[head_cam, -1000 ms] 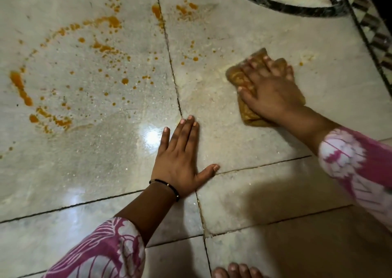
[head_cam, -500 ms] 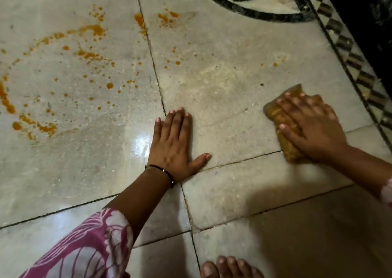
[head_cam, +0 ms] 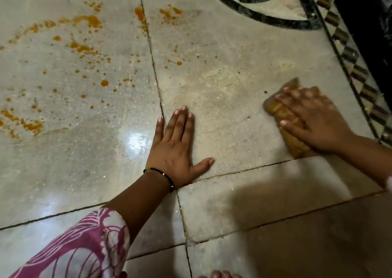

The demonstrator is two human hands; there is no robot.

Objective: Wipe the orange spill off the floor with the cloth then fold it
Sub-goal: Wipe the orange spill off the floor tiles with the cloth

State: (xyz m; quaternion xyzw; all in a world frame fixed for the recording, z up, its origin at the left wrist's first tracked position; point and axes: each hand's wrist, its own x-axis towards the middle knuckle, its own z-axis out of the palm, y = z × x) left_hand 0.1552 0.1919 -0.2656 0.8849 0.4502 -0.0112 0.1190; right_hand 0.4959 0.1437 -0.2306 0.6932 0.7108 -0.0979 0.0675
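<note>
Right hand [head_cam: 314, 123] pressed flat, fingers straight, on the stained cloth [head_cam: 294, 142] at the right of the floor [head_cam: 233, 99]; left hand [head_cam: 176, 148] released, palm flat on the tile, holding nothing; orange spill [head_cam: 80, 46] lies well apart at upper left

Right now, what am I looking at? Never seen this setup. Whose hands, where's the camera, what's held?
No robot here: a person wears one wide-angle camera on the head, looking down at their own hands. The left hand lies flat on the floor, fingers straight, as a prop. The right hand presses a stained cloth on the floor; it looks blurred. The orange spill is spread over the tiles to the left, apart from the cloth. Toes show at the bottom edge.
</note>
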